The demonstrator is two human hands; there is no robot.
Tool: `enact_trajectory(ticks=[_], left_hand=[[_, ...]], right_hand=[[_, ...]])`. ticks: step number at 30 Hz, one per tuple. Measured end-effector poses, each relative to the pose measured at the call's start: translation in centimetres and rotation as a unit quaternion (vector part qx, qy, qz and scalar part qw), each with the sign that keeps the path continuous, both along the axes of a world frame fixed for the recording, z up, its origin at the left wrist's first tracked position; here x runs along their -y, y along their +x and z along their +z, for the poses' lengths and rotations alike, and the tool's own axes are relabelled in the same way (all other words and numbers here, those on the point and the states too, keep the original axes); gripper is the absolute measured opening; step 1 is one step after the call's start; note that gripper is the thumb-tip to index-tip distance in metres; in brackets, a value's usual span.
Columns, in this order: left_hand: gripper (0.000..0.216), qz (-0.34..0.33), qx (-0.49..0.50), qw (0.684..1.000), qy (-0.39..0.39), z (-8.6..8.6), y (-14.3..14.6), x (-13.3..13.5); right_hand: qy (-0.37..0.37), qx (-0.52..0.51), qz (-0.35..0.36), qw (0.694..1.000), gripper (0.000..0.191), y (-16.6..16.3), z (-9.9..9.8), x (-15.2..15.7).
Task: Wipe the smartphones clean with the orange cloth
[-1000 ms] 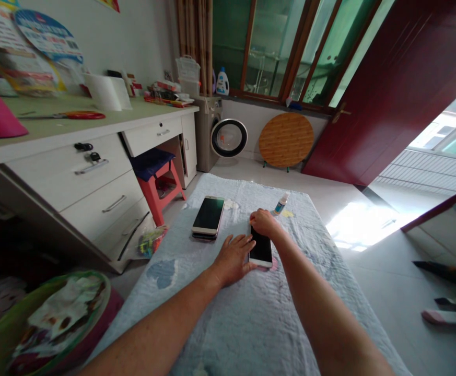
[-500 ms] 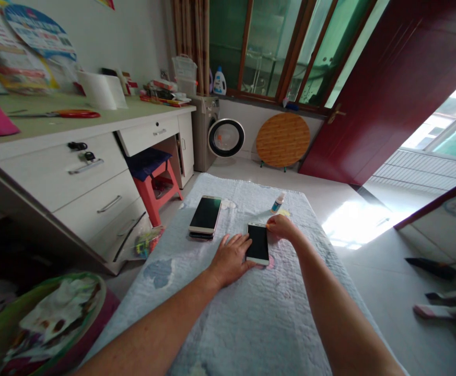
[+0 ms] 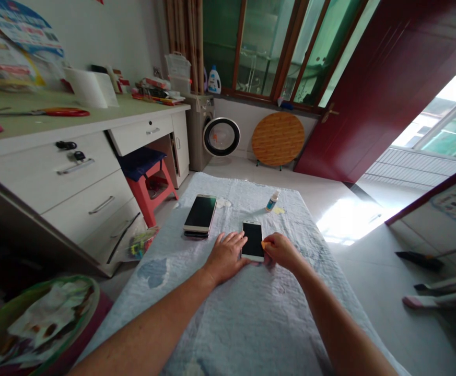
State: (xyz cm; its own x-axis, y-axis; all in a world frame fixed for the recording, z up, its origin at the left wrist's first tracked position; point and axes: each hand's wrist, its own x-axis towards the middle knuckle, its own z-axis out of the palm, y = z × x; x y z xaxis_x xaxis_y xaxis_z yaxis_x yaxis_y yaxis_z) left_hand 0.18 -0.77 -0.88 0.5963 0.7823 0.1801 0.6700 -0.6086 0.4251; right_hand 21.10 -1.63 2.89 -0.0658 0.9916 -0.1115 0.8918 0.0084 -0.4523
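A white-framed smartphone (image 3: 253, 239) with a dark screen lies face up on the pale blue quilted cloth (image 3: 247, 324). My left hand (image 3: 224, 257) holds it in place from the left, fingertips over its side edge and thumb along the bottom corner. On the other side, my right hand (image 3: 282, 250) pinches a small orange piece (image 3: 265, 244) against the phone's right edge; its exact kind is too small to make out. Left of these, a gold-framed smartphone (image 3: 201, 212) rests on top of another phone. A small spray bottle (image 3: 272, 201) with a blue label stands behind my right hand.
A bin (image 3: 99, 300) with crumpled tissues stands at the lower left. Beyond the cloth's left edge are a red stool (image 3: 146, 194) and a white drawer desk (image 3: 82, 190). A washing machine (image 3: 196, 141) with its door ajar and a round wooden board (image 3: 278, 138) are at the back.
My right hand has moved down along the phone's right edge from its upper corner, and the orange piece now shows. My left hand stays on the phone. The whole view has shifted slightly.
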Motion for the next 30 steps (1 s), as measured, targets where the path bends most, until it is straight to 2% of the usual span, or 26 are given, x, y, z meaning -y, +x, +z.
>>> enact_trajectory(ticks=[8, 12, 16, 22, 30], left_hand=[[0.058, 0.002, -0.005, 1.000, 0.021, -0.6, 0.1, -0.1], [0.057, 0.001, -0.013, 1.000, 0.024, -0.8, 0.1, -0.1], [0.058, -0.002, -0.019, 1.000, 0.022, -0.7, 0.0, -0.2], [0.059, -0.006, -0.018, 1.000, 0.011, -0.2, 0.0, -0.2], [0.060, -0.013, -0.005, 1.000, 0.002, 0.3, -0.1, -0.1]], right_hand=[[0.024, -0.006, -0.005, 1.000, 0.027, -0.6, 0.0, 4.2], [-0.002, -0.031, 0.021, 0.999, 0.026, -0.4, 1.1, 5.0], [0.039, -0.054, 0.035, 0.997, 0.021, -0.8, 1.7, 5.0], [0.086, -0.040, 0.049, 0.994, 0.017, -1.6, -0.1, 3.4], [0.127, 0.015, -0.029, 0.991, 0.024, -0.6, -2.0, -3.0]])
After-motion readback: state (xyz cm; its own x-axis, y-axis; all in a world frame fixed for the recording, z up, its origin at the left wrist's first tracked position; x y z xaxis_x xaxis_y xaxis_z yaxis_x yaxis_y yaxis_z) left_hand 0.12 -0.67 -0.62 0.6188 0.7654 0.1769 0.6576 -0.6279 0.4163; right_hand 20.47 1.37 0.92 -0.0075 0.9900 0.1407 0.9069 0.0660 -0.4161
